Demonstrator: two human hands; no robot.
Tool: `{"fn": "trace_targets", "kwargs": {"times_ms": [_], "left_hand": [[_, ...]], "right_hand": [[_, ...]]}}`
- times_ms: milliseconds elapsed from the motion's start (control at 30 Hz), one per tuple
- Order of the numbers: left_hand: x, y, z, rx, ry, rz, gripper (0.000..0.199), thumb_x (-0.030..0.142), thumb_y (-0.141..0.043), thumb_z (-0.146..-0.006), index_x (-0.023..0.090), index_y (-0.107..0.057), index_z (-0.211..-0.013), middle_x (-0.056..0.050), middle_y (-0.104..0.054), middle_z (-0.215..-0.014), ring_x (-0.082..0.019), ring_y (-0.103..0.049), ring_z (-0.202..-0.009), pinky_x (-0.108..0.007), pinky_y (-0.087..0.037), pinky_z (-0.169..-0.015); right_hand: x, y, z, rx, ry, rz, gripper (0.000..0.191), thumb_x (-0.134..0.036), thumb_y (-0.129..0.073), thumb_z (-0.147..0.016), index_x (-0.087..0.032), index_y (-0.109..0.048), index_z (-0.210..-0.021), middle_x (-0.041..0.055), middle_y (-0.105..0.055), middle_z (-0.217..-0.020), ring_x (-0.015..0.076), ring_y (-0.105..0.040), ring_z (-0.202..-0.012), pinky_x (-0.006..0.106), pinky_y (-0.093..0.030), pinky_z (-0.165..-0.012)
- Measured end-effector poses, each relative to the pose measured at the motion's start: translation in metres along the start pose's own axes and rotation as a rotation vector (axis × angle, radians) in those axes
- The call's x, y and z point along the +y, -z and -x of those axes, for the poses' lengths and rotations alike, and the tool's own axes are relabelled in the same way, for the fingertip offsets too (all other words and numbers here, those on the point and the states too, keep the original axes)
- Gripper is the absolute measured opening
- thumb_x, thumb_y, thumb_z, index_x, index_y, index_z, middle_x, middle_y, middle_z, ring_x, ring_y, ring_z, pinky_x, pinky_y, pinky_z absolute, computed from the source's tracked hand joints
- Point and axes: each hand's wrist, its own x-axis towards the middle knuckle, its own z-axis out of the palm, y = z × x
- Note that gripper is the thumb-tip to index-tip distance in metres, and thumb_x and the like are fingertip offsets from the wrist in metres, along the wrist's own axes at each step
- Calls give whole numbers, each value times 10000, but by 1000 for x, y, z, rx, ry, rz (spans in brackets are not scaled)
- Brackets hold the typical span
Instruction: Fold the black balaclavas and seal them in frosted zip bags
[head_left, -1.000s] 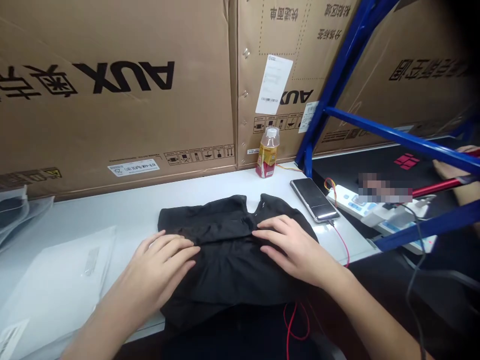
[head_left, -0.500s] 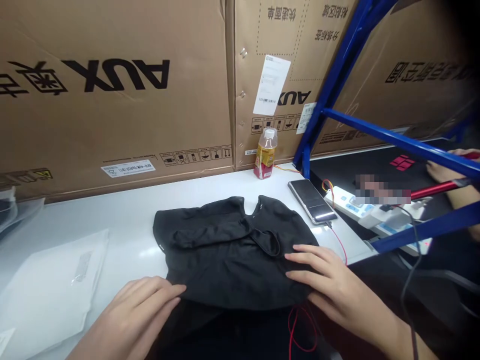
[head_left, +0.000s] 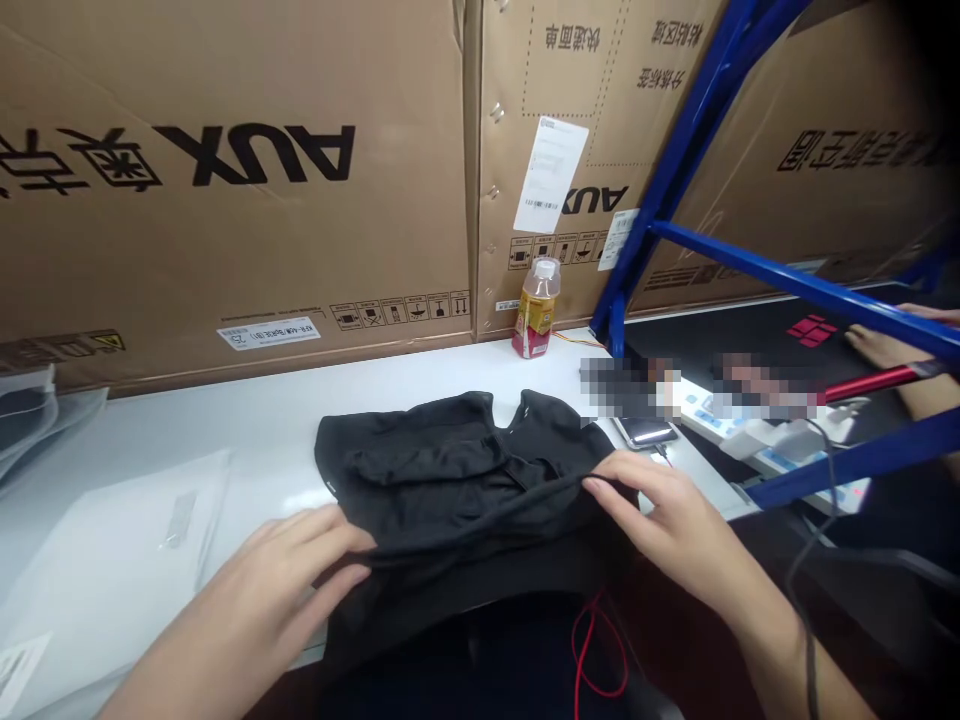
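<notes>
A black garment (head_left: 442, 510) lies folded on the white table, a notch at its far edge and a loose strap-like piece across its upper layer. My left hand (head_left: 300, 570) pinches the near-left part of its edge between thumb and fingers. At the near right, my right hand (head_left: 652, 510) grips the same edge, which is raised a little into a fold between both hands. Some of the cloth hangs below the table's front edge. Part of the right fingers is hidden behind the cloth.
Clear plastic bags (head_left: 120, 560) lie on the left. Behind stand large cardboard boxes (head_left: 247, 240) and a drink bottle (head_left: 535, 310). To the right are a phone (head_left: 645, 432), power strips (head_left: 701, 410), a red cable (head_left: 600, 650) and a blue metal frame (head_left: 795, 275). Another person's hand (head_left: 881, 345) is at far right.
Both hands have moved up and away from the table's front edge, lifting the garment's near edge into a fold. The right hand has gone from lying spread on the cloth to gripping it.
</notes>
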Motion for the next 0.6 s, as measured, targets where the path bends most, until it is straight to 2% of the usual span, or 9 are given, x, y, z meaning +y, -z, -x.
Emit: {"fn": "trace_targets", "kwargs": {"times_ms": [100, 233, 367, 433, 533, 600], "left_hand": [[-4, 1, -17, 63, 63, -128, 365, 520, -419, -1045, 333, -714, -1151, -42, -721, -1032, -274, -697, -918, -383, -547, -749], [0, 0, -25, 88, 67, -180, 463, 584, -437, -1024, 334, -660, -1343, -68, -702, -1091, -290, -680, -922, -397, -529, -724], [24, -4, -28, 127, 33, -133, 388, 526, -490, -1042, 334, -640, -1344, -63, -672, -1246, -290, -662, -1084, -424, -540, -870], [36, -13, -27, 95, 19, -116, 324, 460, -521, -1037, 341, -644, -1313, -56, -658, -1275, -293, -658, -1115, -436, -545, -901], [40, -27, -24, 67, 88, -64, 299, 377, -488, -1046, 316, -625, -1304, -53, -656, -1211, -265, -695, -1006, -393, -570, -816], [34, -30, -22, 92, 160, -7, 315, 386, -449, -1062, 292, -591, -1327, -51, -654, -1181, -249, -711, -965, -366, -577, -770]], "right_hand": [[5, -17, -12, 117, -46, 212, 251, -430, -566, -1047, -260, -688, -908, 48, -719, -909, 257, -700, -837, 381, -544, -743], [13, -27, -16, 89, -34, 305, 144, -374, -597, -1025, -268, -693, -1011, 53, -728, -1010, 273, -714, -927, 404, -573, -794], [3, -29, -10, 216, 111, 301, 245, -311, -585, -1029, -268, -653, -1260, 100, -682, -1283, 311, -649, -1209, 486, -560, -1003], [-8, -36, -6, 238, 232, 292, 294, -271, -567, -1039, -263, -629, -1326, 108, -625, -1418, 320, -564, -1358, 519, -512, -1100], [-19, -51, 0, 169, 338, 281, 335, -217, -552, -1048, -250, -609, -1377, 90, -596, -1493, 314, -488, -1445, 516, -488, -1142], [-20, -60, 2, 149, 315, 291, 357, -222, -555, -1055, -239, -591, -1410, 92, -613, -1478, 317, -510, -1415, 518, -502, -1117]]}}
